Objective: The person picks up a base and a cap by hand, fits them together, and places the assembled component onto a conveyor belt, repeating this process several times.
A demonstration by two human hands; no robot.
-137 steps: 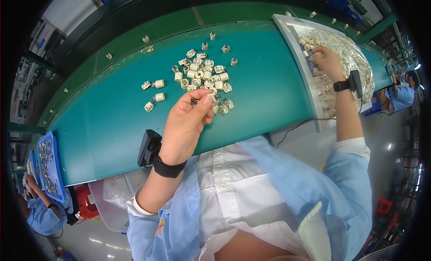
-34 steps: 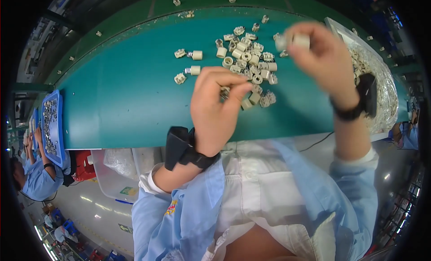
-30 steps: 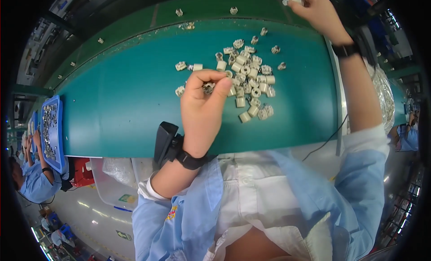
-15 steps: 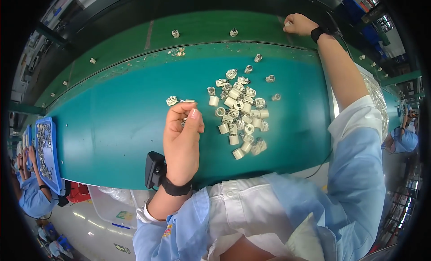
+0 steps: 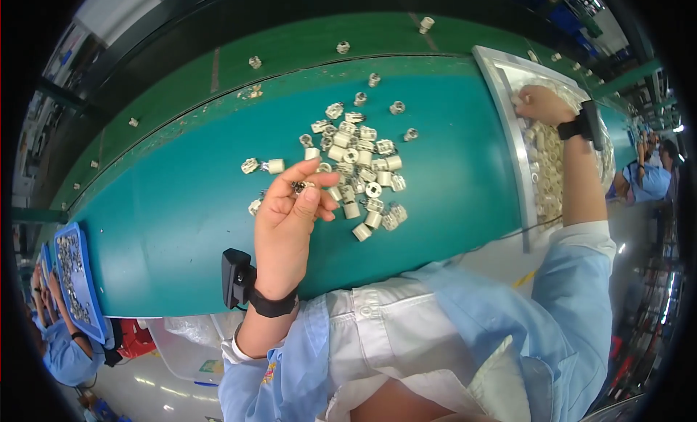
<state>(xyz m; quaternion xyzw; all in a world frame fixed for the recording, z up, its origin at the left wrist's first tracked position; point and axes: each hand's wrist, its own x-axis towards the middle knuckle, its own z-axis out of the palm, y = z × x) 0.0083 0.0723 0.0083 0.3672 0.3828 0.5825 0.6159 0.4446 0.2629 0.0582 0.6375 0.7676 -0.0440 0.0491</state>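
My left hand (image 5: 282,233) is raised over the green worktable (image 5: 174,226), its curled thumb and fingers pinching a small dark-and-white component (image 5: 299,187). To its right is a loose heap of white cylindrical caps (image 5: 361,233) and clear-and-white components (image 5: 334,110). Just beyond the hand lie a white cap (image 5: 276,165) and another component (image 5: 250,165). At the right, my right hand (image 5: 546,104) is over a metal-edged tray (image 5: 508,124) lined with clear plastic and holding many white caps (image 5: 546,168). Its fingers are closed, with something whitish at the tips that I cannot clearly make out.
A darker green strip (image 5: 305,44) runs along the far side with spaced small parts, including a white cylindrical piece (image 5: 427,24). A blue tray (image 5: 93,298) of small parts stands far left, beside another person's arms. A clear plastic bin (image 5: 178,349) sits below the near edge.
My right hand has moved from the far strip to the tray at the right. A white piece now stands on that strip. The whole view has shifted; my left hand keeps its component.
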